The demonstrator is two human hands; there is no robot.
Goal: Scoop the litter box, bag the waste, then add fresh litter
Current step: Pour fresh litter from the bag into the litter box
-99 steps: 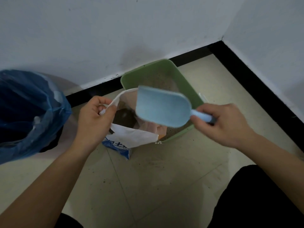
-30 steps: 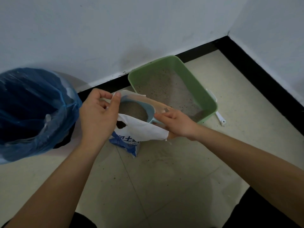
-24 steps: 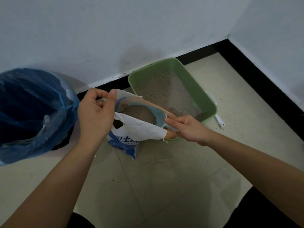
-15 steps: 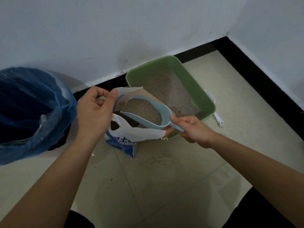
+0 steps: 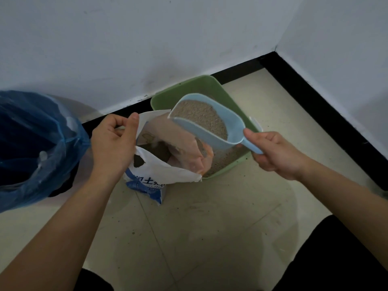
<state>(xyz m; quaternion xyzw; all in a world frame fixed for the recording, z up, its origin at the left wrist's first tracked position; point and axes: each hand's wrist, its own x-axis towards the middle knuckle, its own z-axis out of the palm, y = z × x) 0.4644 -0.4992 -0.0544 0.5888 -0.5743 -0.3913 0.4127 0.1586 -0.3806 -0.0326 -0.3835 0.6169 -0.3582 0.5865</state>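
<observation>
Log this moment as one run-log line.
stage: adding fresh litter | left hand: holds litter bag open | right hand: holds full scoop above litter box | pour: not yet done

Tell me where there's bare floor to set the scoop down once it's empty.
Bare floor lies in front of the litter bag, between the forearms; another patch runs right of the box to the black skirting. By the wall it is crowded: bin, bag and box stand close together.
</observation>
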